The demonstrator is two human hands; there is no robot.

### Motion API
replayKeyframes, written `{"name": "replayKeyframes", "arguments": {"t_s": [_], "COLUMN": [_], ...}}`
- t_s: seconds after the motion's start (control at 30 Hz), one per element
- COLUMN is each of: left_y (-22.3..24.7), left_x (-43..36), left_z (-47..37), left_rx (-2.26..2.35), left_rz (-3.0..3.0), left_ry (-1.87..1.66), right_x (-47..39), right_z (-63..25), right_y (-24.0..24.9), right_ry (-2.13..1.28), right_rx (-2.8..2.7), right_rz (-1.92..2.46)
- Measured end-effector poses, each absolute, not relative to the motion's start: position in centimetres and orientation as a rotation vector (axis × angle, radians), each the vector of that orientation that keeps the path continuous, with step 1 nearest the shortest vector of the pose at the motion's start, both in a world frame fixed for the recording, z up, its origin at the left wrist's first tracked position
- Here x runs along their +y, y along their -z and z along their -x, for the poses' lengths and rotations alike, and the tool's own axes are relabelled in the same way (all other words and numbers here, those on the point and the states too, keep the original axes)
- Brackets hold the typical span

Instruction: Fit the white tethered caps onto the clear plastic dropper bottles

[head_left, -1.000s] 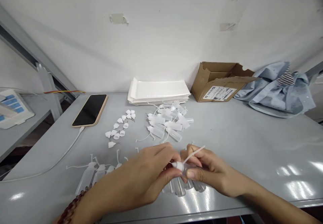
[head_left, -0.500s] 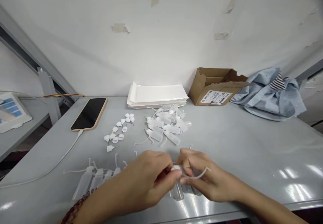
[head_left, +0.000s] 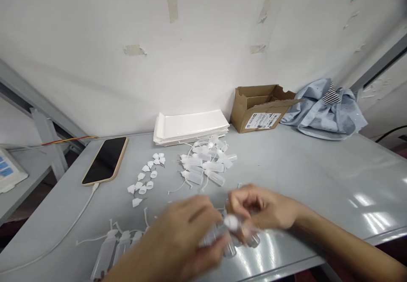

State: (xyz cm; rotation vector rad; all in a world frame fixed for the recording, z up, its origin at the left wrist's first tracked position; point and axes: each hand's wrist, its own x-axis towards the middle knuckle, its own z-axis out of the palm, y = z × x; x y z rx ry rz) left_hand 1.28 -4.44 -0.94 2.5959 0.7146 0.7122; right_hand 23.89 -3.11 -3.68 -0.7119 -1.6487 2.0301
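My left hand (head_left: 187,235), smeared by motion, is beside several clear squeeze bottles (head_left: 229,250) near the table's front edge. Its fingers are too blurred to show a grip. My right hand (head_left: 267,208) has its fingers curled, with thumb and fingertips at a squeeze bottle with a white top (head_left: 232,222). A blurred thin strap trails to the right below this hand. Left of my left hand, a row of squeeze bottles (head_left: 106,250) with thin straps is partly hidden. Ahead lies a pile of squeeze bottles (head_left: 214,166), with loose white needle caps (head_left: 136,202) to its left.
A phone (head_left: 104,161) with a white charging cable (head_left: 71,227) lies at the left. Along the wall are a stack of white padded envelopes (head_left: 192,125), an open cardboard box (head_left: 260,112) and a light blue cloth (head_left: 327,112). The grey table (head_left: 318,180) ends close in front.
My view has shifted and tilted. My left hand has moved left and slightly down from the white bottle top, which it was touching before. My right hand stays by the bottles.
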Motion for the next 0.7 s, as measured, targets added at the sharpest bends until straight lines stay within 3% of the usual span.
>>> {"name": "replayKeyframes", "arguments": {"t_s": [0.13, 0.23, 0.37, 0.5, 0.6, 0.7], "left_y": [0.2, -0.1, -0.6, -1.0, -0.8, -0.2], "left_x": [-2.2, -1.2, -0.2, 0.6, 1.2, 1.5], "left_z": [0.3, 1.4, 2.4, 4.1, 5.5, 6.1], "left_rx": [1.330, 1.625, 1.830, 2.006, 2.008, 2.021], "left_rz": [-2.466, -2.258, -2.111, -2.079, -2.070, -2.076], "left_ry": [-0.856, -0.897, -0.847, -0.427, -0.022, 0.122], "right_x": [-0.2, 2.6, 4.0, 2.3, 0.4, -0.7], "right_z": [-24.0, -23.4, -23.1, -24.4, -25.1, -25.4], "right_y": [2.2, 2.3, 3.2, 2.7, 1.3, 0.2], "right_ry": [-1.015, -0.628, -0.473, -0.342, -0.500, -0.748], "right_rx": [-1.937, -2.147, -2.174, -2.153, -2.296, -2.412], "right_rz": [1.222, 1.355, 1.428, 1.414, 1.404, 1.379]}}
